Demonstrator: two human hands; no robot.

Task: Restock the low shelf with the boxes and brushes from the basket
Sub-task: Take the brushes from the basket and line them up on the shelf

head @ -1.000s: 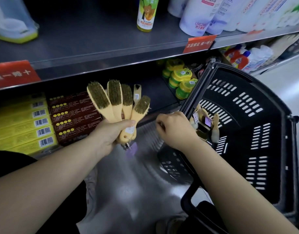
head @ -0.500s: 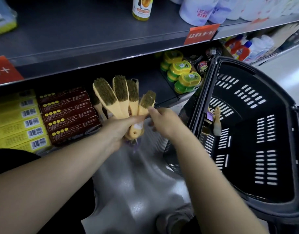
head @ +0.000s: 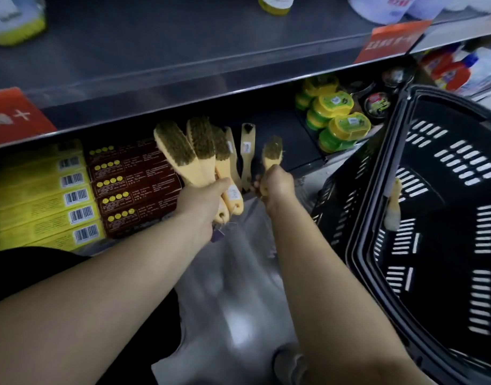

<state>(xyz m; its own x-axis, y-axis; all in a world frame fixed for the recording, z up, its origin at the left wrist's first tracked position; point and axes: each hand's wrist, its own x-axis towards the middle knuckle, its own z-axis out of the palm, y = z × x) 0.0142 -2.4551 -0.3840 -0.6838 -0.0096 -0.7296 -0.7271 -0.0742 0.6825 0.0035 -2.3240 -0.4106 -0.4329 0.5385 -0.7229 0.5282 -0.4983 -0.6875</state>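
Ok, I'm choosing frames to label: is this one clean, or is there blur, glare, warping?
Head view: wide lens bows the shelf edge; low shelf deeply shadowed at the back; soft glare on the floor; red tag smeared; brushes and boxes readable.

Both hands point(head: 202, 201) grip brushes point(head: 180, 151) before low shelf boxes point(head: 133, 187)

Dim, soft overhead light leaves the recess of the low shelf point(head: 291, 154) in deep shadow, a pale glare sheens the floor point(head: 236, 320) at lower centre, and wide-angle bending with blur smears the frame's upper corners.
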